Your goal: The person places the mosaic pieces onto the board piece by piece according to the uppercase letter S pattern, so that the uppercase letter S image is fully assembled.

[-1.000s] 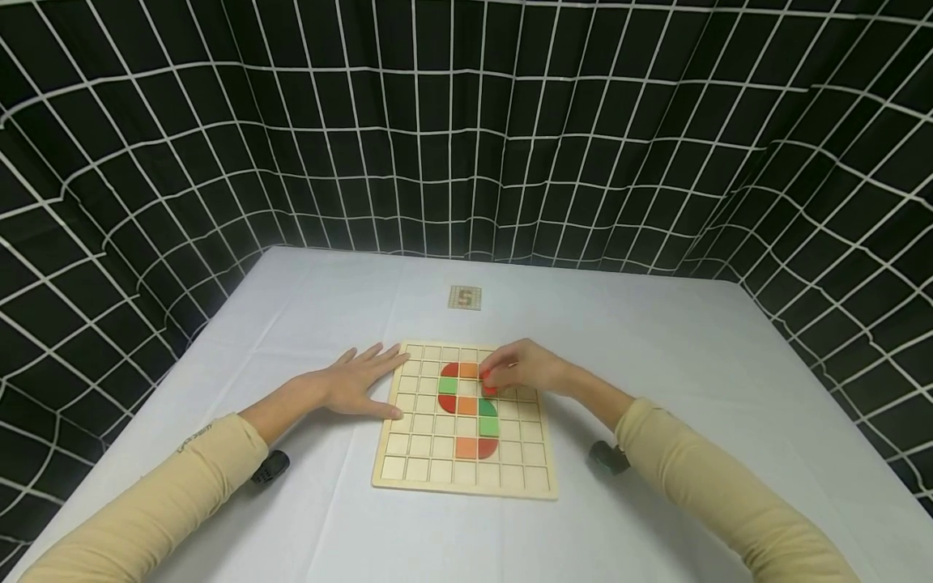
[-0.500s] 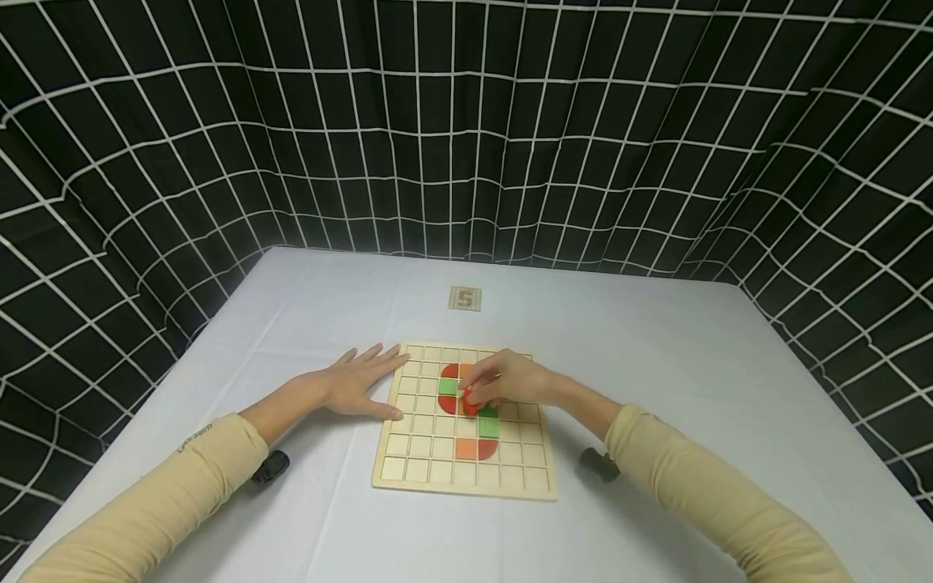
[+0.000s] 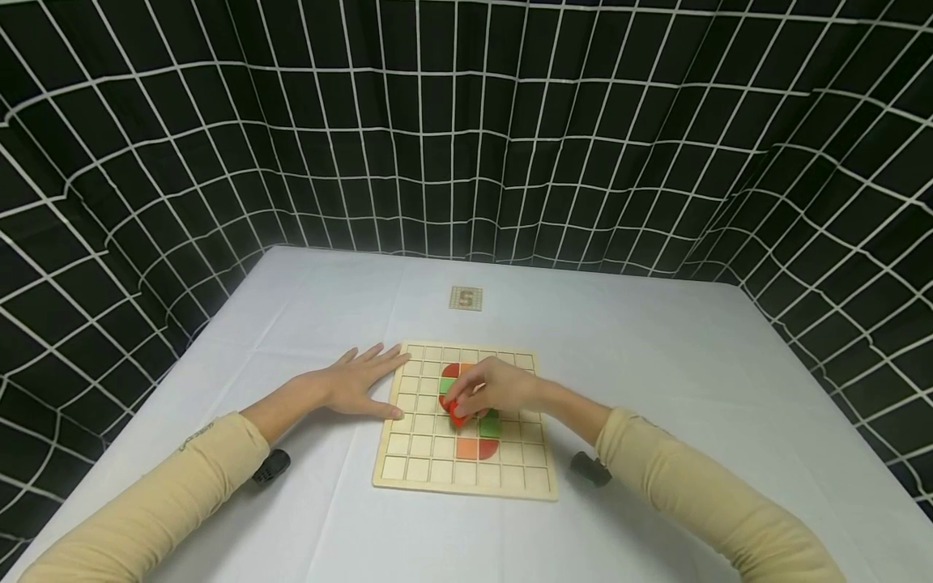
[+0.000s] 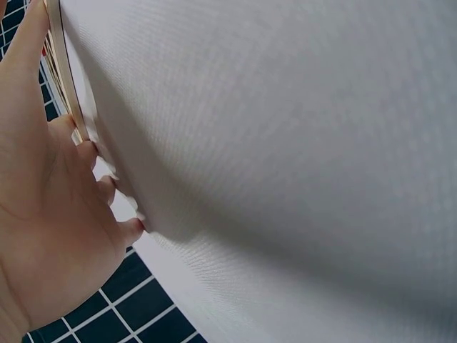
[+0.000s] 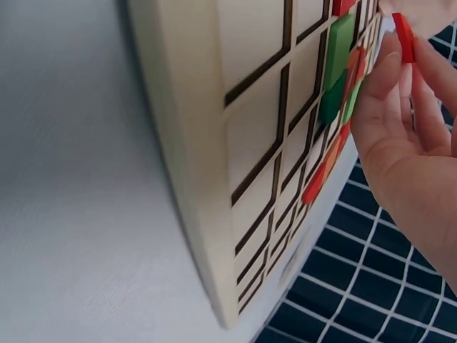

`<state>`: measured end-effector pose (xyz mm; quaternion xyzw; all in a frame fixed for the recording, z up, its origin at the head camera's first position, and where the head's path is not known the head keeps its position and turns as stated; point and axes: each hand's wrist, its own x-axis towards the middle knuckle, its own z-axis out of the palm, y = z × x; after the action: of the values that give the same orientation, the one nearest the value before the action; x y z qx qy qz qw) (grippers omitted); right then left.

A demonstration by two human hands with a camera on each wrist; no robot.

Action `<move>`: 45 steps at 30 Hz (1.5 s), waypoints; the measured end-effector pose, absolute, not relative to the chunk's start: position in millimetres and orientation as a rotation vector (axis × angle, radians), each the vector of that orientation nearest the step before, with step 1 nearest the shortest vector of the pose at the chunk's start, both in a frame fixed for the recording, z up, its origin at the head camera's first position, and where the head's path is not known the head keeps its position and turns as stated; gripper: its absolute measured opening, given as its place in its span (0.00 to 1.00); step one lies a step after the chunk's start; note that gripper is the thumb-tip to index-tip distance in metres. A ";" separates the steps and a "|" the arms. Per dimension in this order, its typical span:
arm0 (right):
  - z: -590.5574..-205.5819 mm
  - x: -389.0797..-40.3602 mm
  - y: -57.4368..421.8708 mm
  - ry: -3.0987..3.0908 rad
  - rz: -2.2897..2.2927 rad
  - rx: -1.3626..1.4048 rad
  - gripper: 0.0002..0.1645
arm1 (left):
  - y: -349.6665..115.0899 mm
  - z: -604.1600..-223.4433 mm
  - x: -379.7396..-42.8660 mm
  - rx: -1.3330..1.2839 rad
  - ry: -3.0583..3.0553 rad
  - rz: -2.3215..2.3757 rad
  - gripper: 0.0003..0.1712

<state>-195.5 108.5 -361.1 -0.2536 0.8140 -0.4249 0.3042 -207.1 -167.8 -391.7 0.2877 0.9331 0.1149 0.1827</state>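
A pale wooden grid board (image 3: 423,468) lies in the middle of the table. On it sit flat coloured pieces, among them an orange square (image 3: 466,448), a red rounded piece (image 3: 487,448) and a green square (image 3: 490,426). My right hand (image 3: 503,384) pinches a red piece (image 3: 457,413) between thumb and fingers over the board's middle; the right wrist view shows this red piece (image 5: 404,37) edge-on. Pieces beneath the hand are partly hidden. My left hand (image 3: 357,382) lies with fingers spread, thumb and fingertips at the board's left edge.
Behind the board lies a small card (image 3: 466,298) with an S pattern on a grid. White cloth (image 3: 619,324) covers the table. A black curtain (image 3: 466,154) with white grid lines surrounds the back and sides. A dark device (image 3: 272,467) is by the left sleeve.
My right hand has moved left and nearer over the board, from the upper right of the coloured pieces to their middle, with a red piece between its fingers. The left hand has stayed put.
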 end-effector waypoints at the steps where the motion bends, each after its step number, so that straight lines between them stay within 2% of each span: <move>1: -360.9 -194.7 107.4 2.156 -1.118 -0.674 0.11 | -167.9 -391.8 -207.1 0.812 2.633 0.327 0.59; 21: -369.5 -181.6 86.8 2.122 -0.993 -0.830 0.09 | -167.6 -389.6 -207.3 0.818 2.632 0.326 0.59; 45: -369.9 -176.8 86.3 2.184 -0.884 -0.993 0.08 | -168.4 -387.4 -206.9 0.821 2.629 0.325 0.58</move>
<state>-176.8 86.3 -369.9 -0.3720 0.8179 -0.3311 0.2880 -206.9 -168.4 -387.4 0.2910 0.9319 0.1153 0.1834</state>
